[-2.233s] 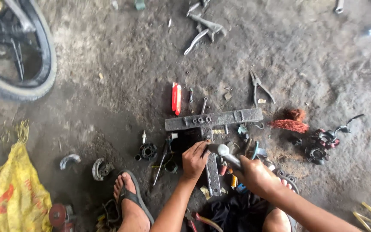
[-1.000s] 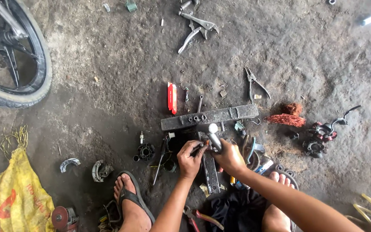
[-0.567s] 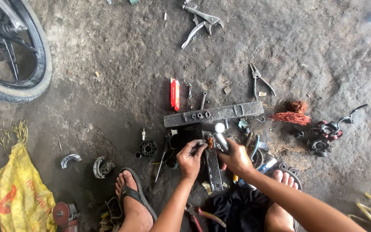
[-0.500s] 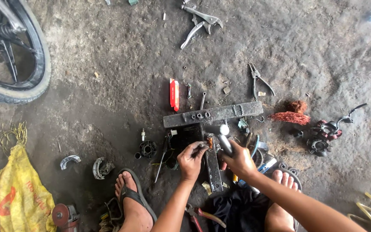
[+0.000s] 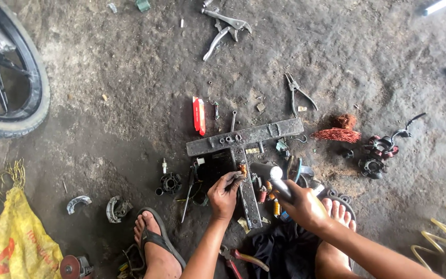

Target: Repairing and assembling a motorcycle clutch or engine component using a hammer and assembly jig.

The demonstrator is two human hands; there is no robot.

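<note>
I squat over a dark metal T-shaped bar lying on the dirt floor. My left hand pinches a small orange-brown part against the bar's stem. My right hand grips the handle of a hammer, and its shiny metal head hangs just right of the small part. Several small bolts stand on the crossbar. My feet rest on either side of the bar, the left one in a sandal.
Around me lie a red cutter, needle-nose pliers, locking pliers, a copper wire bundle, a wound stator, a black gear part, a yellow sack and a motorcycle wheel.
My right hand swung the hammer in from the right to the bar's stem and now holds its head beside the small part. My left hand stays on that part.
</note>
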